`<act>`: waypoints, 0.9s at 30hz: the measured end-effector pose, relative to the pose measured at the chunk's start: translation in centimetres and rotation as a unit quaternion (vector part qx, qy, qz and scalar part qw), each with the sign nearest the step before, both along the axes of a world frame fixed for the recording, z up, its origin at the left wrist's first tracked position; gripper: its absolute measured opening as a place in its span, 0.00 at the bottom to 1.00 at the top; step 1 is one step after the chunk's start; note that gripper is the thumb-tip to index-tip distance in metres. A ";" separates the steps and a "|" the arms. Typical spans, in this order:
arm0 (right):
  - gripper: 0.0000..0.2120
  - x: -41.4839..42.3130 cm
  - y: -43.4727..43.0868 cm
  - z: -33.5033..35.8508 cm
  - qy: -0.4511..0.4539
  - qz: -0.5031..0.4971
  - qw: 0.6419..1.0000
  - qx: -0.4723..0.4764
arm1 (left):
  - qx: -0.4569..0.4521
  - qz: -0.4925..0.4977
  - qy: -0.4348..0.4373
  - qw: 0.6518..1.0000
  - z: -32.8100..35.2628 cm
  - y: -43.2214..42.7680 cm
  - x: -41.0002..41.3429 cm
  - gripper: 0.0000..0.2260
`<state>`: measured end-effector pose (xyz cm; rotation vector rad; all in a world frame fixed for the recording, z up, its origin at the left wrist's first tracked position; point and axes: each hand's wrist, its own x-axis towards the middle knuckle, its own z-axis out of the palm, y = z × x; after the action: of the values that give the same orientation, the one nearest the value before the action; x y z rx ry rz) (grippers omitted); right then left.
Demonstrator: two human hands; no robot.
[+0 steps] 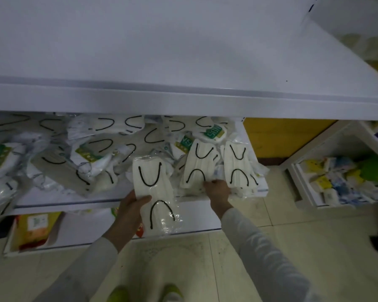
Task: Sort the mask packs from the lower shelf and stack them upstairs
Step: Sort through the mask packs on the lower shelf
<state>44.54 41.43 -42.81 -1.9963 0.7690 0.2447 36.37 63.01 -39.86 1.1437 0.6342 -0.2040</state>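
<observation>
One clear-wrapped pack of white masks [155,192] with black ear loops stuck out past the lower shelf's [63,203] front edge, gripped in the left hand [129,212]. Two like packs [198,166] lay side by side at the right end; a jumbled heap of packs [85,153], some green-labelled, covered the rest.

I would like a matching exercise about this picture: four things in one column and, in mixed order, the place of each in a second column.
1. left hand
2. right hand
3. upper shelf
4. yellow packet

A. under the lower shelf, at the left
B. above the heap of mask packs
C. on packs at the lower shelf's right end
D. holding one white mask pack in front of the shelf

Pairs: 1-D, 2-C, 3-B, 4-A.
</observation>
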 end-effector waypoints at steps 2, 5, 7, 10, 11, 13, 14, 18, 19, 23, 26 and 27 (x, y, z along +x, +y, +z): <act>0.10 0.2 0.0 0.1 0.003 -0.037 0.996 0.080 | 0.005 0.002 -0.003 1.000 0.2 -0.5 0.0 0.15; 0.06 -0.3 0.2 1.0 -0.026 -0.051 0.984 0.171 | 0.015 0.018 0.005 1.000 0.7 -1.1 0.3 0.14; 0.08 -1.0 0.3 2.2 -0.064 -0.043 0.975 0.208 | 0.005 0.041 0.019 0.999 0.5 -1.4 0.7 0.14; 0.11 -2.0 0.6 4.4 -0.115 -0.030 0.955 0.272 | -0.019 0.067 0.031 0.997 0.5 -1.9 1.1 0.14; 0.12 -2.4 0.8 5.1 -0.125 -0.025 0.947 0.295 | -0.030 0.076 0.034 0.996 0.5 -2.1 1.2 0.15; 0.13 -3.1 1.4 6.4 -0.127 -0.003 0.934 0.335 | -0.056 0.102 0.038 0.992 0.9 -2.7 1.5 0.15; 0.13 -3.4 1.7 7.0 -0.124 0.016 0.931 0.344 | -0.071 0.113 0.035 0.990 1.3 -3.0 1.6 0.15; 0.11 -4.6 2.8 8.2 -0.114 0.110 0.954 0.254 | -0.172 0.141 0.018 0.975 4.4 -3.6 2.5 0.12; 0.09 -4.8 3.0 8.2 -0.128 0.150 0.963 0.185 | -0.201 0.146 0.001 0.969 5.2 -3.5 2.7 0.11; 0.04 -5.3 3.6 9.7 -0.183 0.290 0.940 -0.001 | -0.127 0.119 -0.061 0.983 6.9 -2.7 2.4 0.12; 0.10 -6.0 4.0 12.0 -0.250 0.251 0.935 -0.018 | -0.089 0.134 -0.078 0.984 8.4 -2.1 2.0 0.16; 0.17 -6.4 4.1 12.7 -0.271 0.201 0.941 0.007 | -0.102 0.144 -0.089 0.980 9.2 -2.0 1.8 0.16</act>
<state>38.12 45.53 -30.06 -2.0532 0.0075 -0.0715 38.18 61.05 -30.69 0.8506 0.5967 0.0801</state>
